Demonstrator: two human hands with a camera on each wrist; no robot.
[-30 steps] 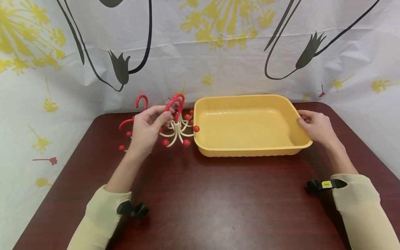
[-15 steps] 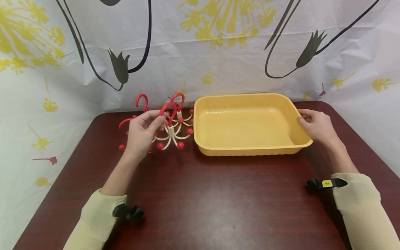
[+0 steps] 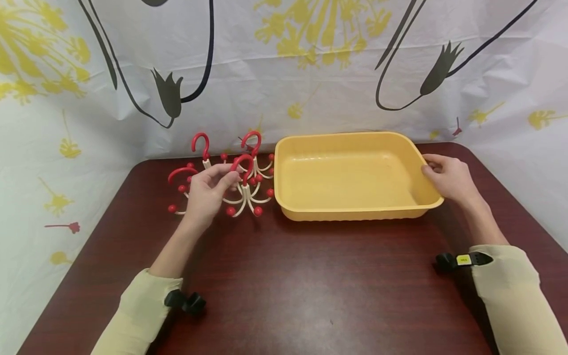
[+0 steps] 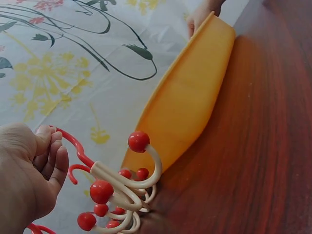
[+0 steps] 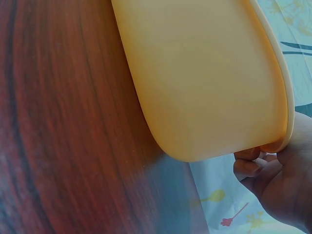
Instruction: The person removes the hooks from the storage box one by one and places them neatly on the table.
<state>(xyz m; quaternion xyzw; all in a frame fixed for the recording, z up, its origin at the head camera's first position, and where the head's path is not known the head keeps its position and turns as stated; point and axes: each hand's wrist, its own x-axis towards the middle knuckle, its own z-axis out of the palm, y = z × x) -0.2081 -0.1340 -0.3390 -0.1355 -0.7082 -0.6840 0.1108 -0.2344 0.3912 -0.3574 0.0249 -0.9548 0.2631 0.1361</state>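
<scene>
My left hand (image 3: 207,195) pinches the red hook of a multi-arm hook hanger (image 3: 246,191), which has cream arms curving out to red ball tips. In the left wrist view, thumb and fingertips meet on the hook, with the hanger's arms (image 4: 131,187) spreading below. Behind it stands a second hook hanger (image 3: 255,160) of the same kind. On the right, my right hand (image 3: 450,180) grips the right rim of a yellow plastic tray (image 3: 355,215), thumb over the edge and fingers beneath. The right wrist view shows curled fingers (image 5: 247,168) under the rim.
Two more such hangers are partly hidden behind my left hand: one with an upright red hook (image 3: 201,143), one with its hook tilted left (image 3: 179,172). All stand left of the tray on a dark red-brown table (image 3: 310,276). A patterned white cloth (image 3: 333,98) hangs behind.
My left hand has brought the held hanger down and toward me, away from the tray's left rim and out in front of the second hanger. The right hand and tray stay put.
</scene>
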